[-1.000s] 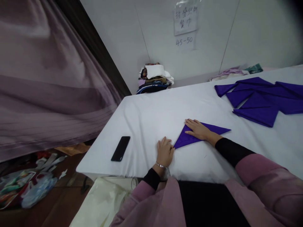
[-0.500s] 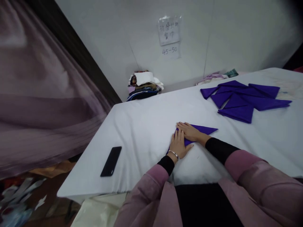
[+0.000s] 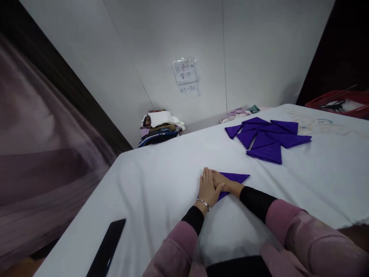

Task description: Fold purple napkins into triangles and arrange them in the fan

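A purple cloth napkin (image 3: 236, 177), folded into a triangle, lies on the white-covered table (image 3: 161, 184) in front of me. Flat on its left part rests my left hand (image 3: 208, 188), fingers stretched forward and a bracelet at the wrist. My right hand (image 3: 221, 181) also lies on the cloth, its fingertips partly hidden beside or under the left hand. Both palms press down and neither grips the fabric. Much of the napkin's left side is covered by the hands. Further back on the right, several folded purple napkins (image 3: 268, 134) lie overlapping in a pile.
A black phone (image 3: 108, 246) lies near the table's left edge. Stacked clothes (image 3: 160, 127) stand against the wall at the back, below a paper sign (image 3: 185, 72). Other fabric (image 3: 238, 114) lies behind the purple pile. A red basket (image 3: 340, 103) is at the far right.
My left hand has slid forward along the napkin's left side, its fingers now straighter and closer together, beside the right hand. The camera view has tilted up and turned right, bringing the red basket into sight.
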Demonstrator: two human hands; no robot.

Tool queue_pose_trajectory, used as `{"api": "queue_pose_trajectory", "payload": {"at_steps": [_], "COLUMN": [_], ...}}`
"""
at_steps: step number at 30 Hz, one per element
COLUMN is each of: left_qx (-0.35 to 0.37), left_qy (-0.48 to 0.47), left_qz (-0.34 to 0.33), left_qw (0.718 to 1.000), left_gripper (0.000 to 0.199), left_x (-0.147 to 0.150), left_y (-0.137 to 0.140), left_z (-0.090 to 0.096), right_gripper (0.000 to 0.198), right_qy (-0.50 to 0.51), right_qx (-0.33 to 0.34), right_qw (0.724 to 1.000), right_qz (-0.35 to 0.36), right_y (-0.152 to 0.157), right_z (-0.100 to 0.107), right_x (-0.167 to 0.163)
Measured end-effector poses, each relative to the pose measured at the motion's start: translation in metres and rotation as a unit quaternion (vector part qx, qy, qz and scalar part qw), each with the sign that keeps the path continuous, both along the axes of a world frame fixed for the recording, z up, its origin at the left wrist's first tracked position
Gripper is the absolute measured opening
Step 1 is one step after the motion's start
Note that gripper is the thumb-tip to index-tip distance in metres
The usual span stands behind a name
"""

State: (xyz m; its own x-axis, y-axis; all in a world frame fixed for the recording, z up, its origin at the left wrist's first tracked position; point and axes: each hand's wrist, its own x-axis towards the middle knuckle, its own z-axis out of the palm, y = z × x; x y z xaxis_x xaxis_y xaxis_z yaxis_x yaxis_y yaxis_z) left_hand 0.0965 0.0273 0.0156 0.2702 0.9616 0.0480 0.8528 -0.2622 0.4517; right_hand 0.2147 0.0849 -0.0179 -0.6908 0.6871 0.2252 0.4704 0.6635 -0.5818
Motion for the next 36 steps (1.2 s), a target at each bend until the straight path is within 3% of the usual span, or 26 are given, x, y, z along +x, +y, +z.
{"api": "queue_pose_trajectory", "payload": {"at_steps": [5, 13, 16, 19, 21, 26, 32, 36], "left_qx": [-0.035, -0.012, -0.001, 0.005, 0.006, 0.014, 0.018, 0.023], "left_qy": [0.021, 0.140, 0.143, 0.152, 0.158, 0.163, 0.167, 0.165], "left_qz": [-0.004, -0.014, -0.010, -0.009, -0.010, -0.012, -0.012, -0.014], "left_qw": [0.999, 0.990, 0.990, 0.988, 0.987, 0.986, 0.986, 0.986], "left_gripper": [0.080, 0.085, 0.084, 0.082, 0.083, 0.083, 0.084, 0.085], "left_x": [-0.004, 0.000, -0.001, -0.002, -0.002, -0.002, -0.001, 0.000], "left_y": [0.002, 0.000, 0.000, 0.000, 0.000, 0.001, 0.001, 0.002], "left_z": [-0.012, -0.017, -0.020, -0.022, -0.023, -0.023, -0.023, -0.023], "right_gripper": [0.074, 0.070, 0.066, 0.064, 0.065, 0.066, 0.063, 0.066], "right_qy": [0.169, 0.297, 0.239, 0.099, -0.001, -0.151, -0.185, -0.187], "right_qx": [-0.094, -0.250, -0.207, -0.092, -0.023, 0.032, 0.062, 0.061], "right_qw": [0.981, 0.920, 0.946, 0.989, 0.998, 0.981, 0.969, 0.953], "right_qz": [-0.015, -0.058, -0.074, -0.068, -0.057, -0.119, -0.151, -0.232], "right_y": [0.009, 0.005, -0.003, -0.011, -0.013, -0.003, 0.009, 0.005], "right_z": [-0.010, -0.002, 0.009, 0.020, 0.022, 0.008, -0.002, 0.005], "right_x": [0.011, 0.013, 0.022, 0.042, 0.058, 0.098, 0.139, 0.143]}}
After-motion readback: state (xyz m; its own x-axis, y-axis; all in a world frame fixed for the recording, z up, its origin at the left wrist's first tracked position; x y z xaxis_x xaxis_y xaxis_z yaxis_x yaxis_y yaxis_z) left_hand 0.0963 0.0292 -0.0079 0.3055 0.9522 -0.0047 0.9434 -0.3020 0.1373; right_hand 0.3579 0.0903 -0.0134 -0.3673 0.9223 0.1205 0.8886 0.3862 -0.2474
